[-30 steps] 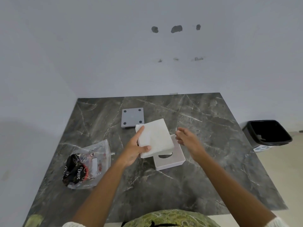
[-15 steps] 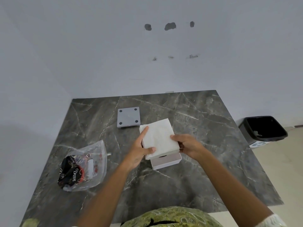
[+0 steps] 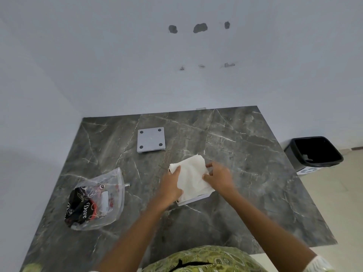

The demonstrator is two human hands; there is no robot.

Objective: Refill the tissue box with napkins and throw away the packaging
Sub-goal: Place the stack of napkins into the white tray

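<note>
A white stack of napkins (image 3: 191, 176) lies on top of the open white tissue box (image 3: 193, 200) in the middle of the dark marble table (image 3: 245, 173). My left hand (image 3: 170, 186) grips the stack's left edge. My right hand (image 3: 219, 177) grips its right edge. Only the box's front rim shows under the napkins. The box's grey square lid (image 3: 150, 139), with four dark feet, lies flat farther back. The clear plastic packaging (image 3: 94, 201) with black and red print lies crumpled at the left.
A black waste bin (image 3: 314, 152) stands on the floor beyond the table's right edge. White walls close in the table's back and left sides. Green patterned clothing (image 3: 202, 260) shows at the bottom edge.
The napkin stack has come down from above the box onto it. My right hand has moved in from the side and taken hold of its right edge; the stack now looks rumpled.
</note>
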